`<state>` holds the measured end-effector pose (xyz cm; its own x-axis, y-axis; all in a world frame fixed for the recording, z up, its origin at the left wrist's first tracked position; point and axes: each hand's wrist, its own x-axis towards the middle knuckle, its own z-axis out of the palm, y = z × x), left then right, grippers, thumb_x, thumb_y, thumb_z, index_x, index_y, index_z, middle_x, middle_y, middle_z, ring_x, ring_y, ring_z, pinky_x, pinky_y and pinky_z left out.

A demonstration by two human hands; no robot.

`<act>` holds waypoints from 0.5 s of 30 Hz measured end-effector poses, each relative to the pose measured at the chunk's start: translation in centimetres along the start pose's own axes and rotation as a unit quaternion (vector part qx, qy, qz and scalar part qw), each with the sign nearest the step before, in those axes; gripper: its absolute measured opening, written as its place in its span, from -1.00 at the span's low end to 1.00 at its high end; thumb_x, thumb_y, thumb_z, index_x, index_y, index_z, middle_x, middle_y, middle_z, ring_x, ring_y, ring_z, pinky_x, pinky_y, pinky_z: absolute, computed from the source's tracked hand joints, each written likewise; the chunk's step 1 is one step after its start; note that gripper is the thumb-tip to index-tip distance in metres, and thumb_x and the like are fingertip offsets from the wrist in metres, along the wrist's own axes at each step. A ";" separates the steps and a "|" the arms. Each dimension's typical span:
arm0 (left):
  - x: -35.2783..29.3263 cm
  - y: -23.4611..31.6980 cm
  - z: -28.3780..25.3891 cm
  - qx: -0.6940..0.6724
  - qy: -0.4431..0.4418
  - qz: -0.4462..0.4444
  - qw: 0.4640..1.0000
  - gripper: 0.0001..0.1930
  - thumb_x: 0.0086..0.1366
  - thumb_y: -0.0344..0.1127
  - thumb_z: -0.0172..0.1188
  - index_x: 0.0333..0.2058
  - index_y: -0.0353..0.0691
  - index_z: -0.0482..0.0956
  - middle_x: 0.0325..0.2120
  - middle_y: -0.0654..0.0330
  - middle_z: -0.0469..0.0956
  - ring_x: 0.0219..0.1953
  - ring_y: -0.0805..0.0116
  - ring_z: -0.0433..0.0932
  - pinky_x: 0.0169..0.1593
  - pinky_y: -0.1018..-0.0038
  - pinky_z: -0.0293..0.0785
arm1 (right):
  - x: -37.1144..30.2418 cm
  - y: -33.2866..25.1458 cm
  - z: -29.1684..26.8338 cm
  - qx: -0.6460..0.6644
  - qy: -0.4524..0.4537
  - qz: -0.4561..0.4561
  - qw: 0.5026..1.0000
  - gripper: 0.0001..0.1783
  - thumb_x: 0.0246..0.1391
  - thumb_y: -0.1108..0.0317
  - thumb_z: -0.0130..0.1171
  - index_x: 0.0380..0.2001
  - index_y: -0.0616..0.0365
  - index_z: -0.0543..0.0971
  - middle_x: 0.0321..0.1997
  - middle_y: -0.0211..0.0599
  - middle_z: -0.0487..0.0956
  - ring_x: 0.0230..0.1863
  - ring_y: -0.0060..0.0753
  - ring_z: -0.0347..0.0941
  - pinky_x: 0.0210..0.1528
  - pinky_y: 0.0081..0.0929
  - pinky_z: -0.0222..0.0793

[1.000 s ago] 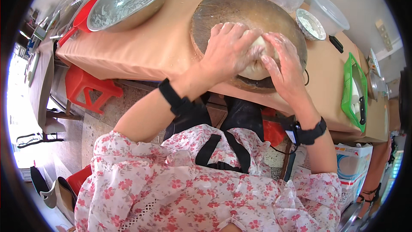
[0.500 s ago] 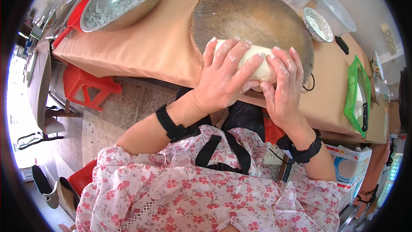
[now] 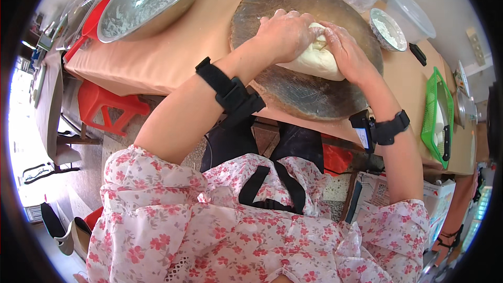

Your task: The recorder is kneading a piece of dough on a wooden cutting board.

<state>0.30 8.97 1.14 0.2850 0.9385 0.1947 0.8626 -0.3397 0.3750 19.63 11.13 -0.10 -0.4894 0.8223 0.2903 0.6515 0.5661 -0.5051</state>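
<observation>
A smooth lump of white dough [image 3: 315,63] lies on a round wooden board [image 3: 293,97]. My left hand [image 3: 287,32] presses on its far left side, fingers curled over the dough and dusted with flour. On the right side, my right hand [image 3: 347,51] cups the dough, fingers bent round its far edge and the thumb side turned inward. Both hands meet near a fold at the dough's far end. Some fingertips are hidden behind the dough and the hands.
A large metal basin [image 3: 152,8] with floury residue stands at the left, beside a red ladle-shaped scoop [image 3: 94,18]. At the right are a bowl of flour [image 3: 387,30], a clear plastic tub [image 3: 411,15] and a green basket [image 3: 432,115] with a black-handled knife [image 3: 446,144]. A red stool [image 3: 107,107] stands below the table.
Both hands have moved away from me over the dough, toward its far side. Fingers that lay over the dough's top now curl round its far edge, and more of its near side shows.
</observation>
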 end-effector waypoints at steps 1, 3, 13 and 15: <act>0.1 -0.1 0.0 0.001 0.003 0.002 1.000 -0.58 0.43 -0.02 -0.15 0.04 -0.17 0.46 -0.03 -0.04 0.51 0.07 -0.12 0.42 0.13 0.03 0.32 | 0.0 0.2 0.2 -0.002 0.003 -0.002 1.000 -0.40 0.36 -0.03 -0.35 0.13 0.19 0.43 0.20 0.04 0.40 0.23 0.11 0.27 0.27 -0.13 0.15; 0.2 -0.5 0.6 -0.028 0.025 0.009 0.999 -0.58 0.43 -0.01 -0.15 0.04 -0.14 0.46 -0.02 -0.03 0.51 0.07 -0.10 0.42 0.13 0.04 0.32 | 0.2 0.2 0.6 0.002 0.010 0.025 1.000 -0.42 0.36 -0.04 -0.33 0.12 0.16 0.45 0.20 0.04 0.41 0.22 0.11 0.27 0.26 -0.13 0.16; -6.0 0.4 2.6 -0.030 0.283 0.172 0.943 -0.61 0.26 -0.21 0.16 0.06 -0.09 0.46 -0.11 0.06 0.50 -0.04 0.04 0.44 0.08 0.18 0.26 | -5.8 -4.0 1.1 -0.093 0.151 -0.091 0.980 -0.58 0.22 0.18 0.02 0.08 0.15 0.44 0.10 -0.05 0.46 0.20 0.12 0.29 0.24 -0.02 0.14; -7.7 0.8 1.7 -0.067 0.281 0.173 0.942 -0.62 0.20 -0.25 0.22 0.01 -0.12 0.49 -0.12 0.08 0.49 -0.04 0.06 0.42 0.10 0.21 0.22 | -7.2 -5.2 0.6 -0.083 0.160 -0.101 0.978 -0.59 0.17 0.22 0.07 0.07 0.12 0.45 0.09 -0.13 0.45 0.21 0.09 0.28 0.23 -0.04 0.12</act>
<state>-0.48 1.55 -1.54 0.2409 0.6028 0.7607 0.6875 -0.6592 0.3046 19.49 2.22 -0.05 -0.4286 0.6536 0.6238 0.6587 0.6986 -0.2793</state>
